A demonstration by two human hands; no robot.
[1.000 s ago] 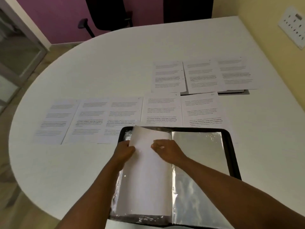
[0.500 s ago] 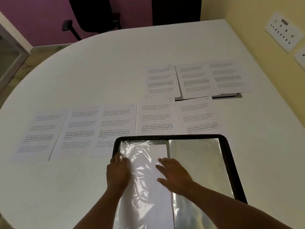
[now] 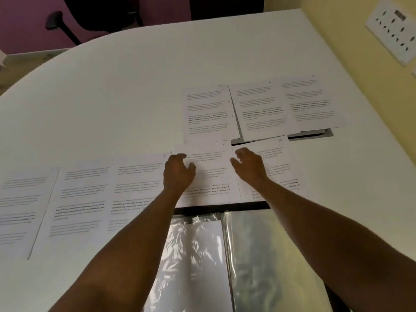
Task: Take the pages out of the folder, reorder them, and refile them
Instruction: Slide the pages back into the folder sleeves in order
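Observation:
The black folder lies open at the near table edge, its clear sleeves shiny; the left sleeve holds a white sheet. Beyond it several printed pages lie in a row. My left hand hovers over the left edge of the page marked 9, fingers loosely curled. My right hand sits at the gap between that page and the page marked 10, fingers loosely bent. Neither hand grips anything that I can see.
Three more pages lie in a back row, over a dark cable hatch. Further pages stretch to the left. The white table meets a yellow wall with a socket panel. A black chair stands behind.
Both hands left the sheet in the folder's left sleeve and reached forward to the pages marked 9 and 10. The view tilted forward and closer.

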